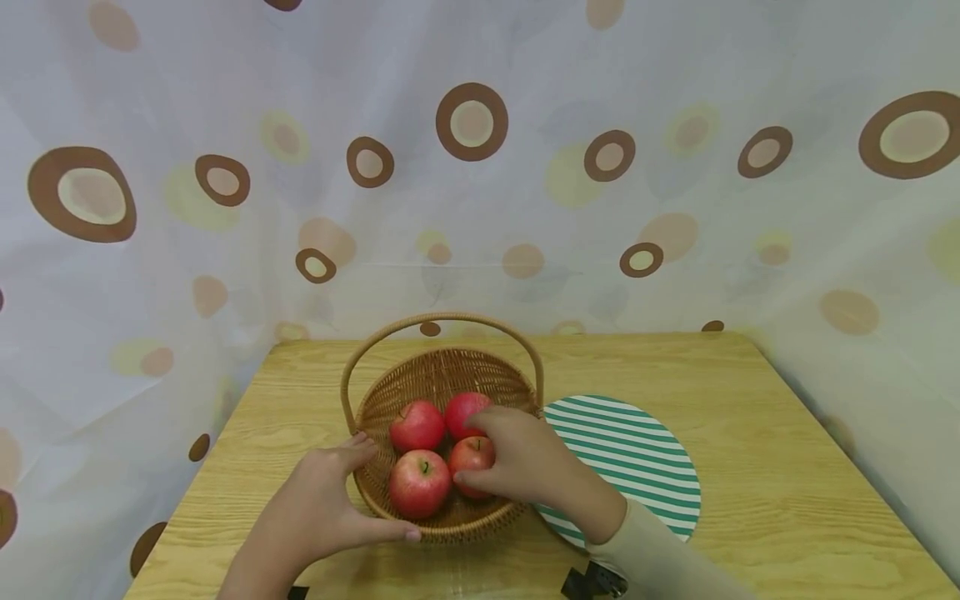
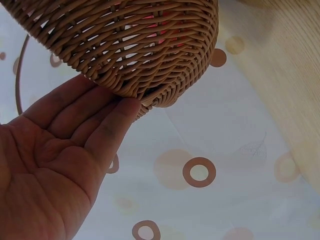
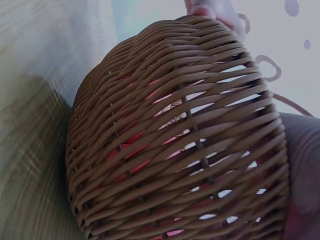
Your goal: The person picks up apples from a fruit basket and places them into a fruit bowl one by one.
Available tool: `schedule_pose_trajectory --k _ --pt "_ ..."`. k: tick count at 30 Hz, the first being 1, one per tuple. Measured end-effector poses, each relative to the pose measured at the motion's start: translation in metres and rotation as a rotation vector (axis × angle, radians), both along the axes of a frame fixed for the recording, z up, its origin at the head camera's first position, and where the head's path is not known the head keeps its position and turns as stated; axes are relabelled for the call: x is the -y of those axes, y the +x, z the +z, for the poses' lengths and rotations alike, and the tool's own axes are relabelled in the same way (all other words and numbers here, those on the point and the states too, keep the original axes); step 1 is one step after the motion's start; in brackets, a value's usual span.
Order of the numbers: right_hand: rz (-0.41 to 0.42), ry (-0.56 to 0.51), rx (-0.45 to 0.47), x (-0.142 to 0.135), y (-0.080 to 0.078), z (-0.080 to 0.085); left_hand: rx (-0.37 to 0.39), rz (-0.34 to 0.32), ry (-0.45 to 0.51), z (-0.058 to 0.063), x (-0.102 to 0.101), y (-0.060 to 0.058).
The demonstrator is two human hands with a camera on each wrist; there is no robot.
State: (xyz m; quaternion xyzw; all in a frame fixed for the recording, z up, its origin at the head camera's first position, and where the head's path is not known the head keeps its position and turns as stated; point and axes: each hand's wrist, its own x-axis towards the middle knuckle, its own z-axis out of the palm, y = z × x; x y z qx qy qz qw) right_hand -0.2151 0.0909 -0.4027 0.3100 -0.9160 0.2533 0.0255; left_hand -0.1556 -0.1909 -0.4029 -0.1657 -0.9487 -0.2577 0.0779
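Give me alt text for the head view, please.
The right hand curls around one of four red apples in a wicker basket, while the left hand touches the basket. The basket sits on a wooden table beside a green-and-white striped mat.

Basket (image 1: 450, 363): golden tan to brown, with a woven pattern of close, fine rows; darker brown in both wrist views. Handle (image 1: 450, 316): light tan.
Back-left apple (image 1: 417, 427): pinkish red. Back-right apple (image 1: 462, 407): deeper, even red. Front-left apple (image 1: 420, 490): red, paling to yellowish round a green stem. Front-right apple (image 1: 472, 451): red with an orange tinge, stem dark.
Round mat (image 1: 626, 446): green and white stripes in alternating bands.
Table (image 1: 780, 475): yellow-toned wood, with a streaked grain pattern.
Sheet (image 1: 525, 58): whitish grey, printed with brown rings round pale centres, plus peach, pale yellow and solid brown spots.
Sleeve (image 1: 660, 560): cream, plain.
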Motion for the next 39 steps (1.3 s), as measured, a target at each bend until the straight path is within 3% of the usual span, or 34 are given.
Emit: schedule_pose_trajectory --k 6,26,39 --pt "-0.006 0.102 0.015 0.006 -0.005 0.0 0.016 0.009 0.001 0.0 -0.001 0.0" --pt "0.028 0.251 0.042 0.016 -0.01 -0.004 0.02 0.005 0.024 0.003 -0.003 0.001" --pt "0.083 0.36 0.191 0.02 -0.011 -0.006 0.008 -0.003 0.023 0.003 -0.003 0.002"
